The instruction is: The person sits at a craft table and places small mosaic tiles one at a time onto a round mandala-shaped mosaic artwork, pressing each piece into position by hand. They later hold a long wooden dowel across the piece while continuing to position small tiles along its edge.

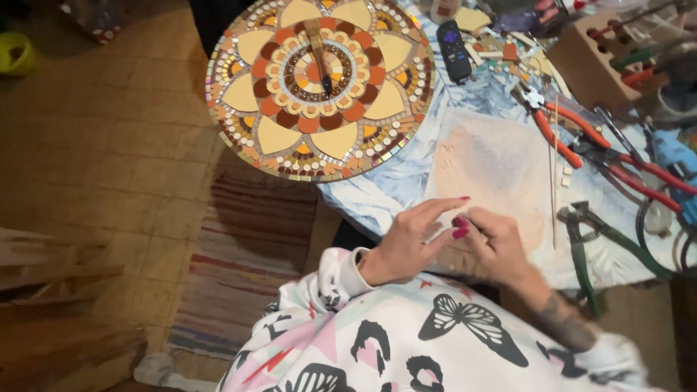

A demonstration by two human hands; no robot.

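Observation:
My left hand point(410, 239) and my right hand point(501, 243) meet over the near edge of a pale square board point(501, 160) on the table. The left hand's fingers are spread, its index finger stretched over the board, and its thumb touches the right hand's fingertips. The right hand's fingers are curled, with red nails showing. Whether a small piece is pinched between them is hidden. My sleeves are white with butterfly prints. The right forearm is bare and tattooed.
A round mosaic disc point(319, 87) with a flower pattern overhangs the table's left side, a brush point(319, 58) lying on its centre. Beyond the board lie a black remote point(454, 51), red-handled pliers point(563, 134), green-handled nippers point(584, 250), a thin stick point(554, 174) and a box of tools point(592, 65). A striped rug point(239, 254) covers the floor.

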